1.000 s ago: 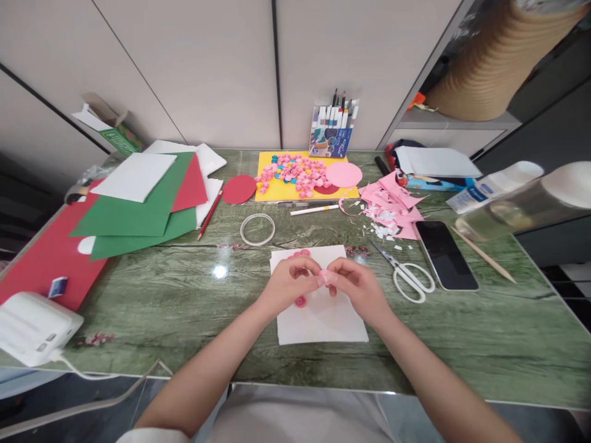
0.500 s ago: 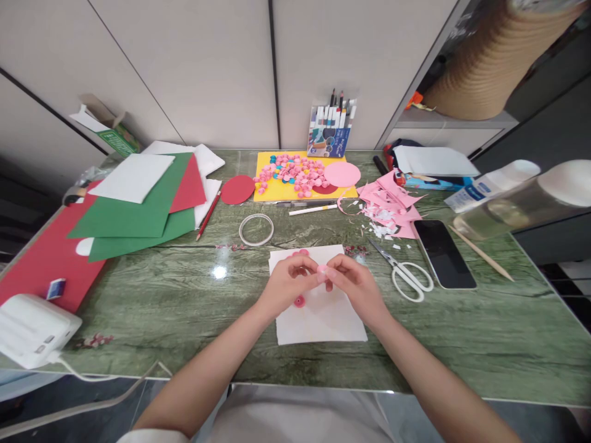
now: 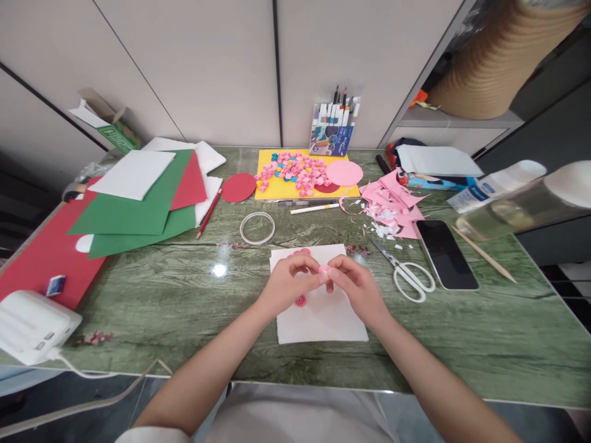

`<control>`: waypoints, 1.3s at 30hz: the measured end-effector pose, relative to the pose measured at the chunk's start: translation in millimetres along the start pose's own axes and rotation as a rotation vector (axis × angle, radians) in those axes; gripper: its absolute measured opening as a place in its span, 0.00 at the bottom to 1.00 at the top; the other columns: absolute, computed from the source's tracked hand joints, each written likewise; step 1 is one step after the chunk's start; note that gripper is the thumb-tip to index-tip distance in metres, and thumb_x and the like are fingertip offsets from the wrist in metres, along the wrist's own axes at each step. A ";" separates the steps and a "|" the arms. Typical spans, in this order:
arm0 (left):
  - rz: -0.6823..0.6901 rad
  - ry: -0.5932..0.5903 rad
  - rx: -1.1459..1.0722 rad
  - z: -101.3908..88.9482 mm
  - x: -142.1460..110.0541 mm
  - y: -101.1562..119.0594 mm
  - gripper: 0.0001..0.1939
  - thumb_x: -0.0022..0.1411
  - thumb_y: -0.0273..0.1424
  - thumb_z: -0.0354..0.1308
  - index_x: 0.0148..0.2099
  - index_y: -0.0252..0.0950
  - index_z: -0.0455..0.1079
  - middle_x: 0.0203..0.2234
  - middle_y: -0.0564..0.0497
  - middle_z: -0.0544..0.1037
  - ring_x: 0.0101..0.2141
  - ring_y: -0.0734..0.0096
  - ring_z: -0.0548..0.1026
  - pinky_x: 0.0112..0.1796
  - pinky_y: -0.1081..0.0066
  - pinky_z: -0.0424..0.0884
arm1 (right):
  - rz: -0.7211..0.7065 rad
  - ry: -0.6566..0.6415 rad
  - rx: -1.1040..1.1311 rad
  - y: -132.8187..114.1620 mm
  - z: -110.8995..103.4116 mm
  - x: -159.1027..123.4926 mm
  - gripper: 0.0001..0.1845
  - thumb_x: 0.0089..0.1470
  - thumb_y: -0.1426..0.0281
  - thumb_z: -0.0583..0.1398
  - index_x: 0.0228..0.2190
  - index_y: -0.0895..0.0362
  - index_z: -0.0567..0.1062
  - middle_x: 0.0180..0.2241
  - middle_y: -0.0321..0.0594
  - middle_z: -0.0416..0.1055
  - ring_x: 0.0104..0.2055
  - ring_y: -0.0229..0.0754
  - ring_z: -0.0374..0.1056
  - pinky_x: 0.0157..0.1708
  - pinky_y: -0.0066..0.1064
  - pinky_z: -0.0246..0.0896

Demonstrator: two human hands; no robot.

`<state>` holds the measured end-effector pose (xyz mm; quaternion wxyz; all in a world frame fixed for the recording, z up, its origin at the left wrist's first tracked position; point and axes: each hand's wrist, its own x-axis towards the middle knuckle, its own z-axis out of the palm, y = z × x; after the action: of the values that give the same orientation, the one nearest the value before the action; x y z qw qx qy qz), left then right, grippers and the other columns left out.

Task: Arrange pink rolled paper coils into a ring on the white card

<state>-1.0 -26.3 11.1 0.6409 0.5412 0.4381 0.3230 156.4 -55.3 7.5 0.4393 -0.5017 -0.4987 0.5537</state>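
Observation:
A small pink paper roll (image 3: pixel 324 269) is pinched between the fingertips of my left hand (image 3: pixel 293 278) and my right hand (image 3: pixel 353 280). Both hands hover over a white paper sheet (image 3: pixel 323 326) on the table. On that sheet, round pink-red paper coils (image 3: pixel 300 301) show beside and behind my left fingers, which cover part of them. Further back, a yellow sheet (image 3: pixel 264 192) bears a heap of similar pink, blue and yellow rolls (image 3: pixel 300 172). A pink paper circle (image 3: pixel 344 173) lies over its right end, with a red circle (image 3: pixel 239 187) to the left.
White-handled scissors (image 3: pixel 410 277) and a phone (image 3: pixel 447 254) lie to the right, near pink paper scraps (image 3: pixel 392 200). A tape ring (image 3: pixel 257 228) and white pen (image 3: pixel 314 209) are ahead. Coloured sheets (image 3: pixel 124 215) and a white charger (image 3: pixel 37 326) occupy the left. A bottle (image 3: pixel 512 212) stands far right.
The view has shifted very slightly. Both hands keep the same pinch on the pink roll, with barely any finger movement visible.

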 end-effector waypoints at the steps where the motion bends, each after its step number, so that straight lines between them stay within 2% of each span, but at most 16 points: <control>1: -0.020 -0.017 -0.024 -0.7 -0.3 1.1 0.11 0.49 0.37 0.63 0.29 0.34 0.70 0.26 0.49 0.71 0.33 0.69 0.70 0.24 0.76 0.64 | 0.003 -0.007 0.000 -0.5 -1.1 0.3 0.13 0.52 0.59 0.59 0.24 0.56 0.69 0.21 0.31 0.64 0.25 0.34 0.61 0.29 0.27 0.58; 5: -0.100 -0.084 -0.149 -2.9 -1.1 0.3 0.13 0.50 0.39 0.62 0.31 0.34 0.72 0.29 0.47 0.73 0.33 0.68 0.71 0.17 0.79 0.58 | 0.005 -0.043 0.019 1.5 -5.2 1.0 0.13 0.52 0.59 0.58 0.25 0.56 0.69 0.23 0.33 0.66 0.26 0.35 0.63 0.31 0.28 0.59; 9: -0.162 -0.109 -0.240 -3.0 -0.7 -3.6 0.13 0.52 0.40 0.60 0.30 0.34 0.71 0.26 0.49 0.72 0.26 0.73 0.68 0.15 0.79 0.56 | 0.019 -0.064 0.062 5.3 -6.2 1.6 0.14 0.51 0.58 0.60 0.25 0.56 0.68 0.22 0.33 0.65 0.26 0.35 0.63 0.30 0.28 0.59; 12: -0.163 -0.117 -0.289 -3.0 0.1 -4.4 0.12 0.52 0.39 0.61 0.28 0.33 0.71 0.24 0.51 0.71 0.26 0.73 0.69 0.19 0.78 0.60 | 0.030 -0.065 0.074 5.6 -5.9 2.4 0.14 0.49 0.59 0.61 0.25 0.56 0.68 0.22 0.33 0.65 0.25 0.34 0.62 0.28 0.27 0.59; 15: -0.153 -0.122 -0.332 -3.0 1.1 -4.3 0.10 0.52 0.36 0.62 0.28 0.33 0.71 0.24 0.52 0.71 0.29 0.74 0.71 0.30 0.74 0.66 | 0.022 -0.038 0.048 4.7 -5.7 2.8 0.14 0.49 0.59 0.61 0.24 0.56 0.68 0.22 0.32 0.65 0.25 0.34 0.62 0.27 0.27 0.58; 18: -0.175 -0.122 -0.371 -2.6 1.8 -5.0 0.10 0.51 0.35 0.63 0.28 0.33 0.71 0.25 0.52 0.71 0.31 0.75 0.71 0.37 0.72 0.66 | -0.008 0.020 -0.008 4.9 -5.8 2.7 0.13 0.49 0.60 0.61 0.24 0.56 0.69 0.21 0.32 0.66 0.24 0.34 0.62 0.26 0.26 0.57; 23: -0.184 -0.111 -0.354 -1.7 2.3 -6.3 0.10 0.48 0.35 0.65 0.28 0.33 0.72 0.25 0.52 0.72 0.30 0.74 0.71 0.37 0.71 0.66 | -0.041 0.070 -0.075 5.6 -5.7 2.8 0.10 0.51 0.62 0.60 0.25 0.56 0.71 0.22 0.33 0.67 0.24 0.34 0.63 0.26 0.27 0.59; 29: -0.168 -0.084 -0.281 -1.5 1.1 -4.8 0.09 0.49 0.35 0.64 0.29 0.33 0.73 0.24 0.52 0.73 0.29 0.76 0.71 0.31 0.75 0.64 | -0.105 0.119 -0.220 5.5 -4.7 1.7 0.09 0.52 0.63 0.59 0.26 0.55 0.72 0.25 0.34 0.70 0.24 0.34 0.64 0.27 0.27 0.59; 33: -0.102 0.006 -0.150 -0.2 0.3 -4.0 0.11 0.50 0.38 0.63 0.28 0.34 0.73 0.23 0.52 0.73 0.26 0.75 0.70 0.28 0.75 0.65 | -0.258 0.223 -0.427 8.7 -5.0 -1.9 0.06 0.54 0.66 0.58 0.31 0.54 0.74 0.29 0.36 0.71 0.29 0.36 0.67 0.31 0.29 0.60; 36: -0.042 0.085 -0.098 0.9 0.7 -4.9 0.12 0.50 0.39 0.63 0.27 0.34 0.73 0.22 0.53 0.74 0.28 0.74 0.71 0.31 0.74 0.67 | -0.511 0.335 -0.605 9.6 -4.3 -4.1 0.05 0.53 0.72 0.59 0.34 0.54 0.73 0.31 0.37 0.72 0.32 0.37 0.68 0.35 0.32 0.61; 39: 0.020 0.129 -0.059 1.4 1.2 -6.5 0.11 0.51 0.38 0.62 0.28 0.34 0.74 0.24 0.51 0.76 0.30 0.71 0.73 0.35 0.72 0.68 | -0.742 0.348 -0.757 10.4 -3.4 -4.2 0.08 0.51 0.76 0.60 0.34 0.54 0.73 0.29 0.37 0.74 0.32 0.38 0.68 0.38 0.34 0.60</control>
<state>0.4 -27.2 4.6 0.6239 0.5045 0.4633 0.3763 160.3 -60.3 -2.4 0.4697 -0.4993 -0.7261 0.0534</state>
